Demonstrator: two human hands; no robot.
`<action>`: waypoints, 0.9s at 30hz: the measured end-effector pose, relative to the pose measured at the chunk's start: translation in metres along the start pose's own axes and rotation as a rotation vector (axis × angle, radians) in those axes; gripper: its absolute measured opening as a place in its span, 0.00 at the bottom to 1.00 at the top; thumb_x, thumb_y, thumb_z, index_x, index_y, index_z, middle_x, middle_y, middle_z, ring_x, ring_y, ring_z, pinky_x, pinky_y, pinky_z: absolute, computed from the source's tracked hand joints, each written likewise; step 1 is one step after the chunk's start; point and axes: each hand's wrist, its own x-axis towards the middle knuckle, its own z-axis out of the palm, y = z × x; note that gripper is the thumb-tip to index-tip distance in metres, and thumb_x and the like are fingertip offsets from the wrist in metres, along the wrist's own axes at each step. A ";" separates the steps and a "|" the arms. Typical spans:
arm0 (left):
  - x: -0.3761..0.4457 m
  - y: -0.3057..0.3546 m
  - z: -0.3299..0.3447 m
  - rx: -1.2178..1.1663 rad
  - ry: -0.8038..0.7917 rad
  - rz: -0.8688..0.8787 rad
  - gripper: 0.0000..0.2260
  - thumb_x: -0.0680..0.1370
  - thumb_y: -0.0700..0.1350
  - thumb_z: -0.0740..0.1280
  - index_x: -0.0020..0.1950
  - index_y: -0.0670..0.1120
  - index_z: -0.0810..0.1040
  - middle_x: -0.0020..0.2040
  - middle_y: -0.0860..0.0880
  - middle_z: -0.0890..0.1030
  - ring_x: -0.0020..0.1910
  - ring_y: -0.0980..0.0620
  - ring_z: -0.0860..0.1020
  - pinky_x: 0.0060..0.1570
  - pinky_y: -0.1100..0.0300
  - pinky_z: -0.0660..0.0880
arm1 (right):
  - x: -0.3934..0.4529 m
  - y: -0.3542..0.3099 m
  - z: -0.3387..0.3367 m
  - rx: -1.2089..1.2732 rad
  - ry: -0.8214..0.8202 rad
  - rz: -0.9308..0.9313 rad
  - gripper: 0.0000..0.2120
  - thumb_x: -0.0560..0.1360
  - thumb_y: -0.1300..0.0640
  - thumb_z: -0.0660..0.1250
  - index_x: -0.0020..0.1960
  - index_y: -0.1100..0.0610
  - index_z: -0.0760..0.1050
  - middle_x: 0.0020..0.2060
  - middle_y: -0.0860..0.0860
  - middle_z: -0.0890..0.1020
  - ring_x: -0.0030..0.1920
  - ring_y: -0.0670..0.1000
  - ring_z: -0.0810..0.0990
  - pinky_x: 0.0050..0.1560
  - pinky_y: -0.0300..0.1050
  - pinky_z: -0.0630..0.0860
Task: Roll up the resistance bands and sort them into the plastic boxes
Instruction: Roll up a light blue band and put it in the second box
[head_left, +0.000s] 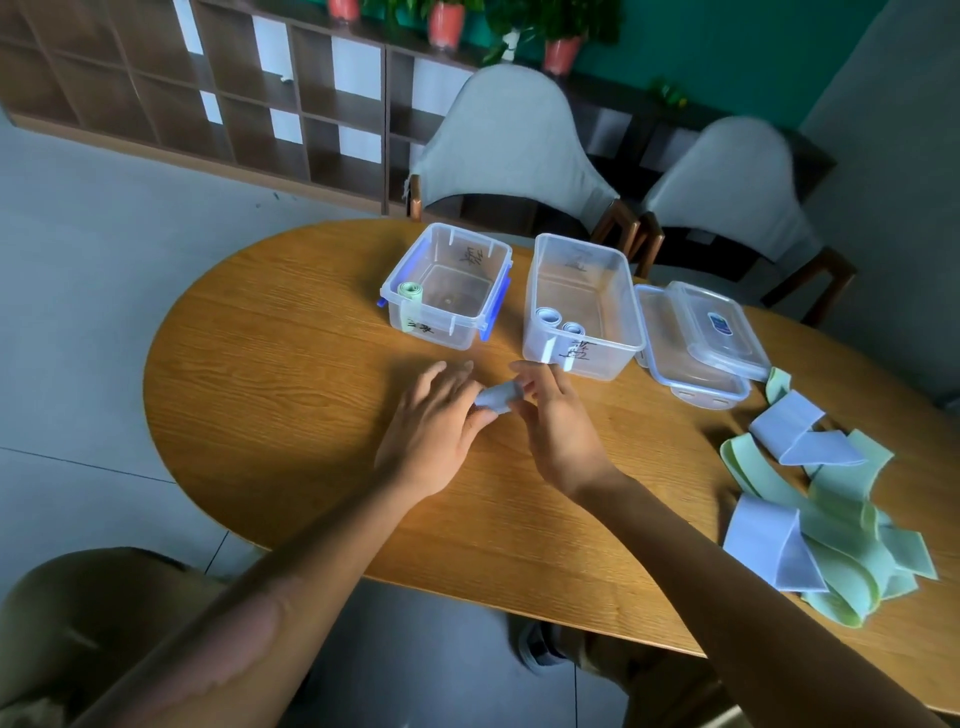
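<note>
A rolled pale blue band is held between both hands just above the wooden table. My left hand pinches its left end and my right hand pinches its right end. Behind them stand two clear plastic boxes. The left box, with blue clips, holds one green roll. The right box holds two pale blue rolls. A loose pile of green and blue bands lies at the table's right.
Two clear lids are stacked right of the boxes. Two grey chairs stand behind the table, with a wooden shelf unit further back. My knee shows at the lower left.
</note>
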 end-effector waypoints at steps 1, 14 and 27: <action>0.000 0.001 0.000 0.013 -0.026 -0.008 0.25 0.82 0.64 0.48 0.69 0.51 0.71 0.78 0.52 0.66 0.78 0.47 0.58 0.70 0.45 0.67 | 0.001 0.000 -0.004 -0.028 0.000 -0.016 0.15 0.82 0.62 0.63 0.68 0.58 0.71 0.57 0.53 0.74 0.54 0.52 0.77 0.58 0.46 0.76; -0.001 -0.004 0.004 0.038 -0.094 -0.046 0.27 0.81 0.65 0.53 0.77 0.55 0.65 0.81 0.51 0.60 0.79 0.46 0.55 0.75 0.43 0.60 | 0.063 0.044 -0.116 -0.416 0.043 -0.009 0.11 0.81 0.63 0.65 0.61 0.64 0.79 0.53 0.60 0.80 0.51 0.59 0.79 0.52 0.48 0.75; -0.001 -0.003 0.006 0.031 -0.075 -0.044 0.25 0.81 0.63 0.56 0.75 0.55 0.68 0.79 0.51 0.64 0.79 0.46 0.58 0.73 0.42 0.62 | 0.112 0.063 -0.108 -0.522 -0.234 0.231 0.16 0.79 0.63 0.68 0.65 0.55 0.72 0.51 0.56 0.82 0.44 0.54 0.81 0.37 0.42 0.80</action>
